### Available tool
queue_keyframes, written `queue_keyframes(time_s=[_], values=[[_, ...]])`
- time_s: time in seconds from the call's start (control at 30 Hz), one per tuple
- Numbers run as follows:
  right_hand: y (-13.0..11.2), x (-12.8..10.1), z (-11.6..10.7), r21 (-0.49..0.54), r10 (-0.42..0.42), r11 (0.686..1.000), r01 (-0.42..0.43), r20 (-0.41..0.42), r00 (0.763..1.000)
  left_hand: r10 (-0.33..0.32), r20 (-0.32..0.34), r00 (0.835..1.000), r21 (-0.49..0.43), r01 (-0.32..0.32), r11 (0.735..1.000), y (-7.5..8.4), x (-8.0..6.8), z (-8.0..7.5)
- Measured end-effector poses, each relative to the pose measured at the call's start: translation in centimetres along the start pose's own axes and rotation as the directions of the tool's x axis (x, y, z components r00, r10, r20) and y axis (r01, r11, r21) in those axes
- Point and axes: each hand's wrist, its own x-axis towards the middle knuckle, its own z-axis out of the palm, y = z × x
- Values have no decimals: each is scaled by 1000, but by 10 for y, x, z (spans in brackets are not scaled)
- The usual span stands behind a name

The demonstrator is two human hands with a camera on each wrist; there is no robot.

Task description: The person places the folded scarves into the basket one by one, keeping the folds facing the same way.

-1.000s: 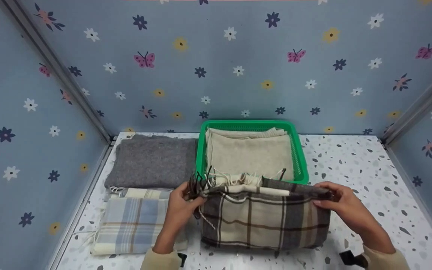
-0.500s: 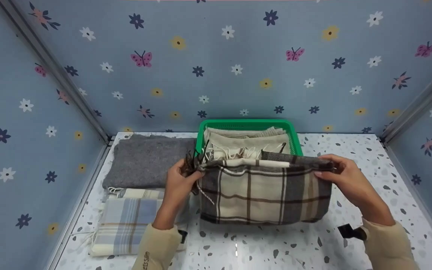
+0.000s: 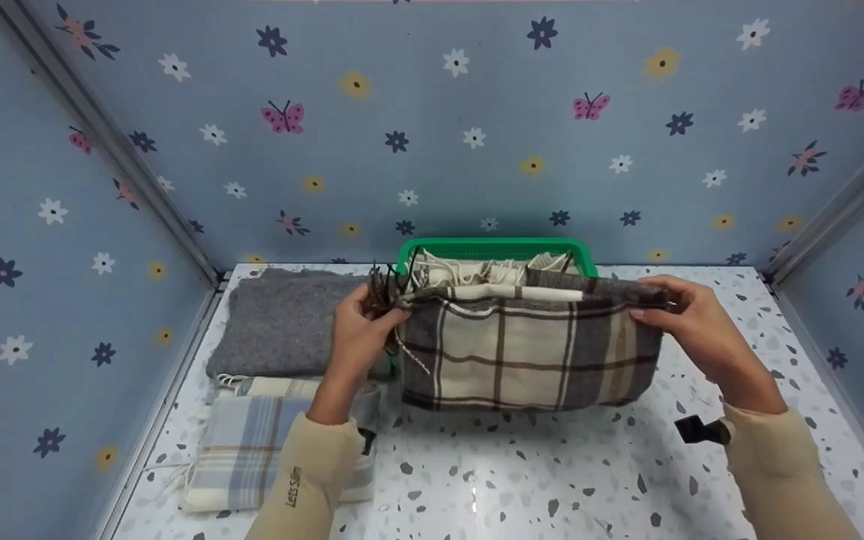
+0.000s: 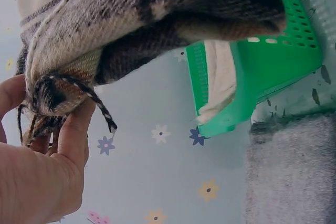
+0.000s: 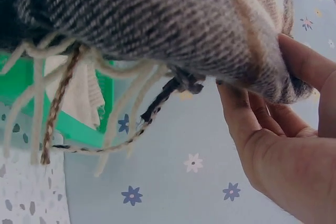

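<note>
Two hands hold one folded plaid scarf (image 3: 529, 349) by its top corners, lifted off the speckled table (image 3: 552, 480) so it hangs flat and stays folded. Nearest: beige sleeves reach forward from the bottom edge, wrists raised. Left hand (image 3: 359, 326) pinches the left corner, thumb and fingers curled round the bunched fringe end; the left wrist view shows the thumb (image 4: 73, 135) pressed under that knot of cloth. Right hand (image 3: 691, 319) pinches the right corner, fingers curled over the top edge, thumb below; right wrist view confirms fingers (image 5: 241, 124) tucked under the fold, tassels dangling. The scarf hangs in the air in front of, and partly hiding, the green basket (image 3: 499, 249), which already has cream cloth (image 3: 477, 271) in it. Left of the hands, a blue checked scarf (image 3: 252, 450) lies folded on the table, and behind it a grey folded cloth (image 3: 282, 322), beside the basket. Farthest: flowered blue walls (image 3: 432, 135).
</note>
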Motion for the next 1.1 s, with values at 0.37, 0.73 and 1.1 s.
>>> queue_keyframes(time_s=[0.37,0.73,1.1], values=[[-5,22,-1,11,-44,999,44,-73,996,69,-35,997,24,-68,997,6,22,6],[-4,38,3,119,-93,987,110,-139,986,138,-95,986,-4,-139,990,5,39,17],[23,56,25,32,-93,995,100,-155,984,102,-117,988,10,-102,995,-23,48,19]])
